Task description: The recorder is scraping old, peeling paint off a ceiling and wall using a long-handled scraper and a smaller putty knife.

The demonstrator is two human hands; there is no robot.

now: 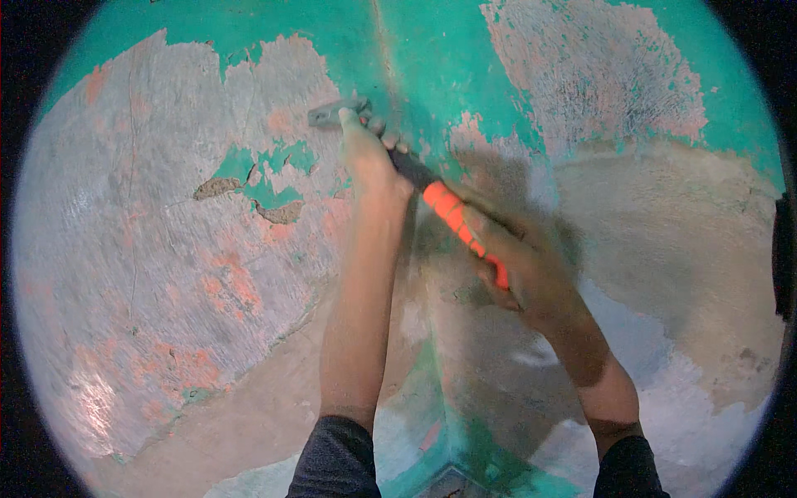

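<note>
A paint scraper (446, 207) with an orange and black handle lies diagonally across the middle of the view. My right hand (531, 270) is wrapped round the lower, orange part of its handle. Higher up, my left hand (369, 158) grips the black neck just behind the dark head (325, 114), its thumb pointing along the tool. The head is at the wall, left of the corner, where green paint (365, 50) meets a bared grey patch (174, 108). Its blade edge is too small to make out.
The wall corner (383, 50) runs down the middle. To the left, leftover green flakes (278, 197) sit beside small brown pits (278, 213). Another stripped patch (598, 75) is at upper right, above bare brown plaster (672, 224). A dark object (784, 257) stands at the right rim.
</note>
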